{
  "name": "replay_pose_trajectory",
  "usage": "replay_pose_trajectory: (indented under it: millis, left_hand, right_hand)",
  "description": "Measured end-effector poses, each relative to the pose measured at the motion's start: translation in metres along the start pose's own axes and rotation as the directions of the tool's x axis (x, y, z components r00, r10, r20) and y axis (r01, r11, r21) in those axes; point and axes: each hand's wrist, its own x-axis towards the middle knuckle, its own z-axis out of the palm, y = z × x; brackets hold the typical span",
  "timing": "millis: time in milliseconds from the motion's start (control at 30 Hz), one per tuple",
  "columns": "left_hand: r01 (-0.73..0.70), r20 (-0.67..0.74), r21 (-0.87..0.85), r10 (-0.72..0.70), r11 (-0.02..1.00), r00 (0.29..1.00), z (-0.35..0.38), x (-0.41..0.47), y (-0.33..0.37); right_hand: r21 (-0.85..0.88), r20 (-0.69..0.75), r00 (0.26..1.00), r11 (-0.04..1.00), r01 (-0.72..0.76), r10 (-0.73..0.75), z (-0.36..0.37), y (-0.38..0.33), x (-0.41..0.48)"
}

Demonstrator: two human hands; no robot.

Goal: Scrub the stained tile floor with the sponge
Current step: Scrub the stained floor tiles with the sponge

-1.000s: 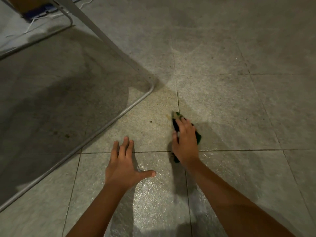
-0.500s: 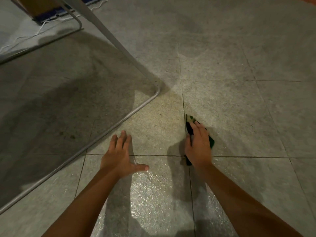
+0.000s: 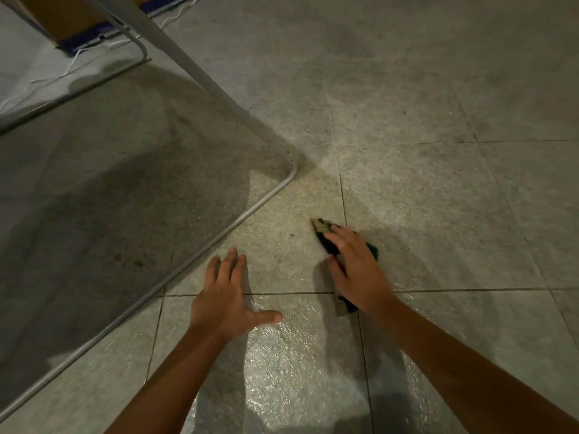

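My right hand (image 3: 355, 270) presses flat on a dark green sponge (image 3: 322, 228), whose yellowish far tip sticks out beyond my fingers onto a yellow-stained patch of the grey tile floor (image 3: 282, 214). Most of the sponge is hidden under the palm; a corner shows near my wrist. My left hand (image 3: 225, 292) rests palm-down on the floor left of the sponge, fingers spread, thumb pointing right, holding nothing. The tile in front of me shines wet (image 3: 282, 371).
A metal tube frame (image 3: 250, 211) runs diagonally across the floor on the left, bending at a corner just beyond my hands. Dark specks (image 3: 136, 262) lie in the shadow under it. A cardboard box (image 3: 62, 17) and white cord (image 3: 72, 61) sit at the far left.
My right hand has slid the sponge slightly left along the grout line. The view has shifted a little; my left hand stays planted on the floor.
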Motion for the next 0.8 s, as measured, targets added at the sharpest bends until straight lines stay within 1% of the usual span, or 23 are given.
replay_pose_trajectory:
  millis: [100,233,300,367,400,467,533,600,667,800]
  left_hand:
    - [-0.002,-0.007,0.022,0.003,1.0,1.0,-0.001,0.0,0.001]
    - [0.0,0.002,0.033,0.0,0.999,1.0,-0.001,-0.001,0.001]
    - [0.001,0.0,0.028,-0.001,1.0,1.0,-0.001,-0.001,0.0]
    - [0.001,0.002,0.013,-0.001,1.0,1.0,-0.001,0.0,-0.001]
    - [0.002,0.002,0.005,-0.002,1.0,1.0,-0.001,0.0,-0.001]
    - [0.002,0.002,0.006,-0.002,1.0,1.0,0.0,-0.001,-0.001]
    - [-0.002,0.003,0.016,0.002,1.0,1.0,0.001,-0.001,-0.001]
    - [-0.005,0.005,0.009,0.005,1.0,1.0,0.0,-0.002,-0.001]
    - [-0.009,0.01,0.0,0.009,1.0,1.0,0.0,-0.002,-0.002]
    - [-0.009,0.009,0.007,0.009,1.0,1.0,0.0,-0.002,-0.002]
  right_hand:
    - [0.007,-0.068,0.992,0.995,-0.103,0.103,-0.003,0.005,0.017]
    - [0.021,-0.192,0.959,0.978,-0.207,0.207,0.011,-0.014,0.056]
    - [0.021,-0.174,0.957,0.973,-0.231,0.231,0.018,-0.026,0.071]
    - [0.007,-0.132,0.97,0.979,-0.203,0.202,0.025,-0.034,0.074]
    - [0.017,-0.113,0.981,0.987,-0.159,0.16,0.027,-0.037,0.071]
    - [0.055,-0.079,0.997,0.998,-0.022,0.027,0.029,-0.04,0.057]
    - [0.081,0.014,0.997,0.994,0.072,-0.073,0.027,-0.036,0.04]
    - [0.072,0.089,0.989,0.992,0.108,-0.114,0.021,-0.024,0.025]
    - [0.066,0.063,0.993,0.994,0.092,-0.096,0.012,-0.01,0.015]
    - [0.076,-0.069,0.996,0.996,-0.042,0.047,-0.001,0.003,0.023]
